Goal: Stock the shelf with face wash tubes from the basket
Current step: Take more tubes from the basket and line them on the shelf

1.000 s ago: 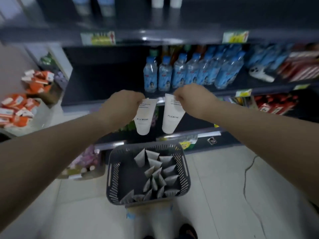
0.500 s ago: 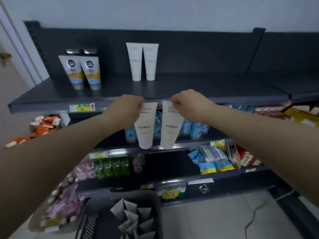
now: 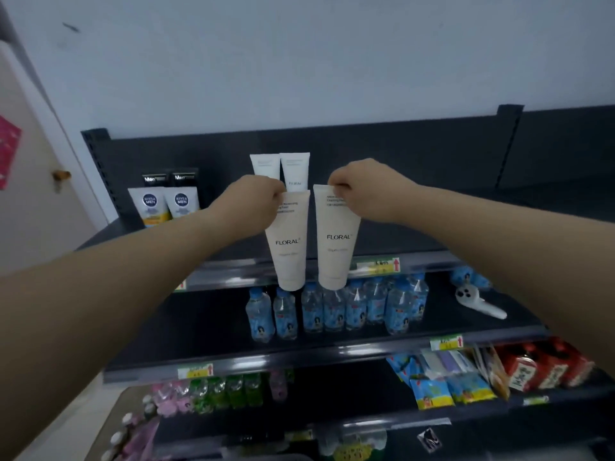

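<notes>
Two pinch grips: left hand (image 3: 253, 197) on left tube (image 3: 289, 247) crimp, right hand (image 3: 362, 188) on right tube (image 3: 336, 241). Tubes vertical, caps down; shelf (image 3: 399, 242) seemingly just ahead, hands level.

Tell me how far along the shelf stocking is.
Done: two white tubes stand on the top shelf. In hand: the left hand pinches the left tube and the right hand the right tube by their flat ends, hanging before that shelf, not yet set down. Left: placing both; how many remain in the basket cannot be seen.

Shelf (image 3: 392, 241) room right (standing tubes (image 3: 295, 171) left)
</notes>
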Demonstrator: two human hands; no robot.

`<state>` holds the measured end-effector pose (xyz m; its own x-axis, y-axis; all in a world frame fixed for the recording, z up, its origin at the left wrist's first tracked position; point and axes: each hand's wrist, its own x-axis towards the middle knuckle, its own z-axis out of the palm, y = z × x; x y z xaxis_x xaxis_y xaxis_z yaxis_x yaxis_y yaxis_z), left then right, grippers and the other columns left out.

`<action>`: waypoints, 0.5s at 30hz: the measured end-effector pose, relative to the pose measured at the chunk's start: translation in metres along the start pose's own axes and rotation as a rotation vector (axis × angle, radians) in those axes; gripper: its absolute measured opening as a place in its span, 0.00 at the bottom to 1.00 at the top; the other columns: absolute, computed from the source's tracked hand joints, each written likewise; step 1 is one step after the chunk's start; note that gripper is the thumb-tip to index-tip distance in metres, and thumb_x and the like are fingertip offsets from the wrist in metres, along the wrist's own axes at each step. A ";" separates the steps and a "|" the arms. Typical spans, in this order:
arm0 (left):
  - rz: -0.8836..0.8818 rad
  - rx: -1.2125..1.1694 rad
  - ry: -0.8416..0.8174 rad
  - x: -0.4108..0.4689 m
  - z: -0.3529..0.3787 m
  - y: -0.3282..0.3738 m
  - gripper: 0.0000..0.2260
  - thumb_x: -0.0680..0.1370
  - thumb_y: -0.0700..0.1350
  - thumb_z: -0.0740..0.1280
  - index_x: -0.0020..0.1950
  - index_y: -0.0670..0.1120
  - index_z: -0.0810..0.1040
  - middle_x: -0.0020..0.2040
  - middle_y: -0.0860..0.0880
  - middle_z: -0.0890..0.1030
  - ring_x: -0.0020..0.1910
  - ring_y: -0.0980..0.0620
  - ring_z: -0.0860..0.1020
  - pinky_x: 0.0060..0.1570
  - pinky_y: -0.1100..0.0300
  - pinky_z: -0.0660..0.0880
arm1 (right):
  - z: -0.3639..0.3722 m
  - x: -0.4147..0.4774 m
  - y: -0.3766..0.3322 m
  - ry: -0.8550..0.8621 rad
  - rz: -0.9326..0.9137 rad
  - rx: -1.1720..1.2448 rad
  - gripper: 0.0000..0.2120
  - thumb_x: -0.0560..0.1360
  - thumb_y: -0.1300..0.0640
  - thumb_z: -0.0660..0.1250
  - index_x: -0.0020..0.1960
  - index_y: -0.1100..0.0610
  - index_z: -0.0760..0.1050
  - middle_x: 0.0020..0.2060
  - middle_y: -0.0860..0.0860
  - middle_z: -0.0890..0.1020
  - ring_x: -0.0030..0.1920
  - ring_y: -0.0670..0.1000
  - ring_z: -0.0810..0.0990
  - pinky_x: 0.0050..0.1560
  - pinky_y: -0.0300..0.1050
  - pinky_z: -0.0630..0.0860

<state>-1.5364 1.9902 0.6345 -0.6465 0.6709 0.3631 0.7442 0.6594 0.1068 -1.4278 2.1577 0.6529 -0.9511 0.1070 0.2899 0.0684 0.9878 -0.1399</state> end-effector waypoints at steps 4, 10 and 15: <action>0.039 0.027 0.014 0.032 -0.013 -0.023 0.11 0.81 0.40 0.55 0.41 0.42 0.72 0.34 0.51 0.70 0.40 0.47 0.71 0.36 0.57 0.65 | -0.004 0.032 -0.004 0.062 0.037 0.012 0.14 0.79 0.62 0.52 0.51 0.63 0.76 0.47 0.56 0.78 0.46 0.57 0.77 0.43 0.49 0.73; 0.065 -0.010 0.014 0.076 -0.021 -0.056 0.11 0.82 0.40 0.54 0.50 0.41 0.76 0.45 0.47 0.75 0.46 0.49 0.72 0.44 0.58 0.66 | 0.000 0.083 -0.008 0.086 0.080 0.003 0.14 0.79 0.63 0.52 0.37 0.53 0.69 0.36 0.48 0.71 0.41 0.54 0.73 0.31 0.41 0.64; 0.056 -0.048 0.009 0.110 -0.014 -0.078 0.13 0.82 0.41 0.54 0.57 0.42 0.77 0.52 0.45 0.77 0.47 0.51 0.71 0.45 0.59 0.66 | 0.005 0.124 -0.002 0.088 0.082 -0.001 0.12 0.78 0.64 0.53 0.44 0.58 0.73 0.40 0.52 0.74 0.42 0.54 0.73 0.32 0.41 0.64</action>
<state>-1.6629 2.0079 0.6795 -0.6022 0.7033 0.3780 0.7866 0.6037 0.1299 -1.5475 2.1684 0.6849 -0.9121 0.1965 0.3599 0.1449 0.9755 -0.1653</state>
